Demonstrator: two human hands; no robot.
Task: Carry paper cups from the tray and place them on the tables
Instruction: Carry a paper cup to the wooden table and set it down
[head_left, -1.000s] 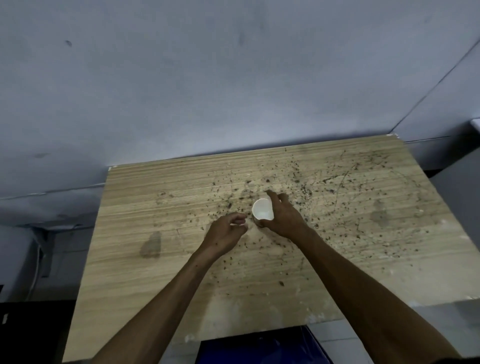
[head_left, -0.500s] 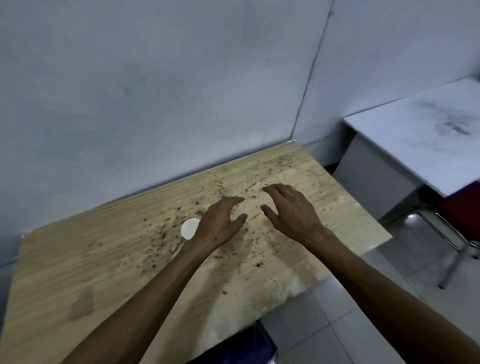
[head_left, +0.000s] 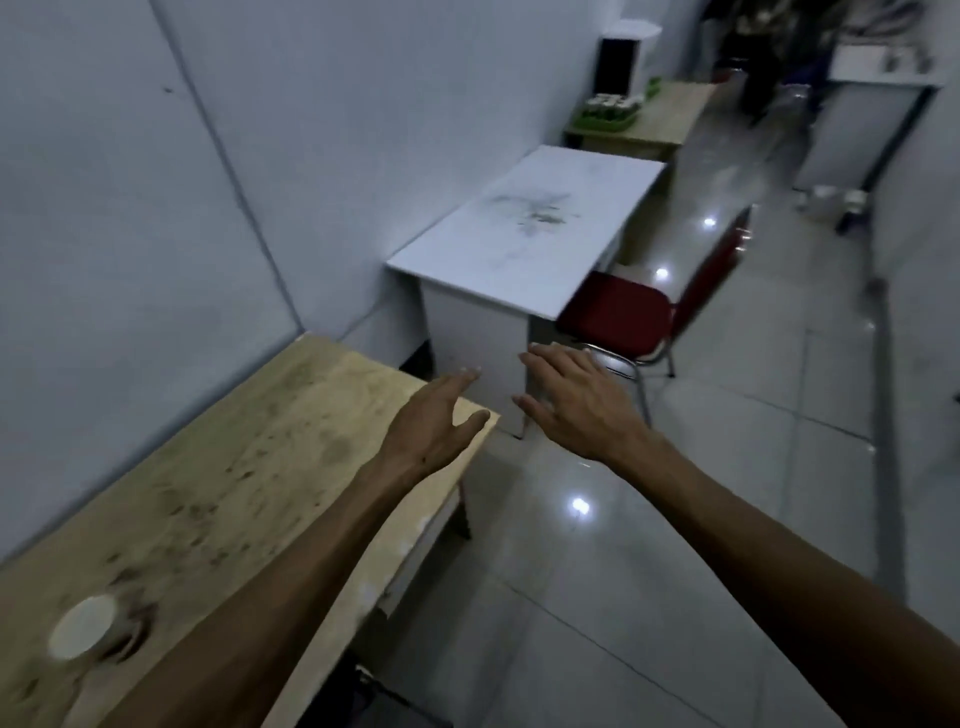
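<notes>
On the wooden tabletop (head_left: 249, 467) at my lower left one paper cup (head_left: 83, 626) already stands, while my left hand (head_left: 431, 421) and right hand (head_left: 571, 405) hover with released, empty grip, and the white tabletop (head_left: 519, 234) ahead has none yet.

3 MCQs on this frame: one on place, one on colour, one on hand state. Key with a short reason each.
1. Where does the paper cup stand?
A. on the wooden table
B. on the white table
C. on the floor

2. What colour is the chair seat?
A. blue
B. red
C. green

3. What do the left hand and right hand hold?
A. a cup each
B. one cup in the right
C. nothing

Key: A, the cup sits near that table's close end; B, the seat beside the white table is red; C, both hands are spread, fingers straight.
</notes>
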